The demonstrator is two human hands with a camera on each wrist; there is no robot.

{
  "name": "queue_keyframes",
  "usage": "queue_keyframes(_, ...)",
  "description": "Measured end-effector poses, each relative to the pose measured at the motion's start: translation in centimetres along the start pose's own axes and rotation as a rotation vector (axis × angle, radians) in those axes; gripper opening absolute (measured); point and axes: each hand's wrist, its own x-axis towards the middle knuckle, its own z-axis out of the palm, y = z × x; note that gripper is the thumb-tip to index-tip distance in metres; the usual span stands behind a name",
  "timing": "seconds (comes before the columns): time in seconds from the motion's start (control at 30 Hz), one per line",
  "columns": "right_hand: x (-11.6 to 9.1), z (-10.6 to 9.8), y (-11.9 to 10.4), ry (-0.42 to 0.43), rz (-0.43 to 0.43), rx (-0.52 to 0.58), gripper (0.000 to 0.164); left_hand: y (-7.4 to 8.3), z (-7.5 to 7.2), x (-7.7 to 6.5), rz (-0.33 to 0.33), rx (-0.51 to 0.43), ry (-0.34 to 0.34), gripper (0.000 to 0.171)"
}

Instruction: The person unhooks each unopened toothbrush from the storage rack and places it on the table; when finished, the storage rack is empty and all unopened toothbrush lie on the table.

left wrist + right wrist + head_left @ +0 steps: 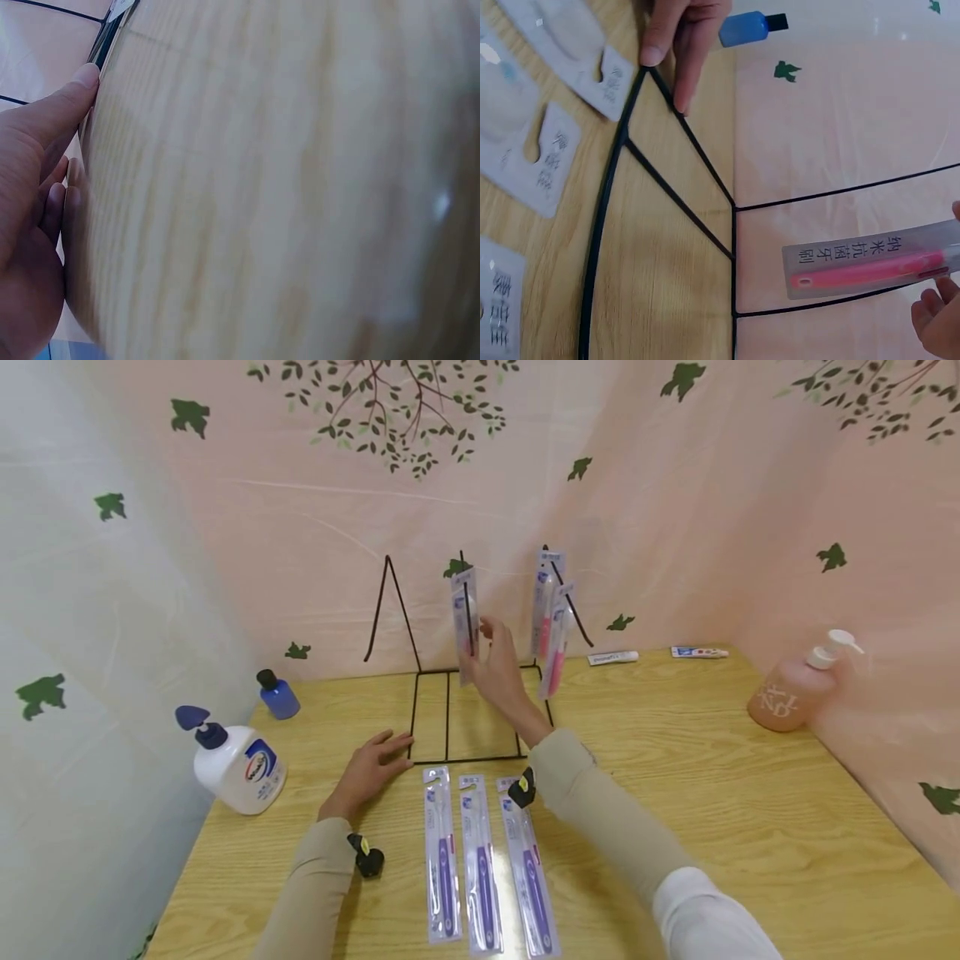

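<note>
A black wire rack (447, 718) with upright hooks stands near the back wall. My left hand (371, 768) rests at its front left corner, with thumb and index finger on the wire in the right wrist view. At the middle hook, my right hand (495, 668) pinches a pink packaged toothbrush (855, 262), which hangs upright. Two more pink packaged toothbrushes (557, 647) hang on the right hook; the left hook (405, 618) bears none. Three purple packaged toothbrushes (482, 868) lie side by side in front of the rack.
Left of the rack are a white pump bottle (243, 768) and a small blue bottle (279, 697). Two toothpaste tubes (613, 657) lie along the wall on the right. A peach pump bottle (791, 693) stands at the far right of the wooden table (675, 760).
</note>
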Motion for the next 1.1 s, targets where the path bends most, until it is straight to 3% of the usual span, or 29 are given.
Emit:
queue_keyframes(0.17,1.1,0.3,0.2,0.023,0.038,0.088,0.052,0.3,0.1,0.0,0.0,0.001,-0.003,0.048)
queue_keyframes(0.4,1.8,0.5,0.9,0.057,0.018,0.147,0.037,0.4,0.1,0.0,-0.006,0.002,-0.004,0.048)
queue_keyframes(0.6,1.8,0.6,1.2,0.041,0.001,0.201,0.037,0.3,0.1,0.0,-0.004,0.002,0.004,0.047)
queue_keyframes(0.97,1.4,0.7,1.1,0.03,-0.035,0.169,0.037,0.2,0.1,0.0,-0.016,-0.002,0.002,0.048)
queue_keyframes(1.1,0.4,0.0,-0.2,0.017,-0.053,0.175,0.038,0.2,0.0,0.1,-0.016,0.001,0.006,0.048)
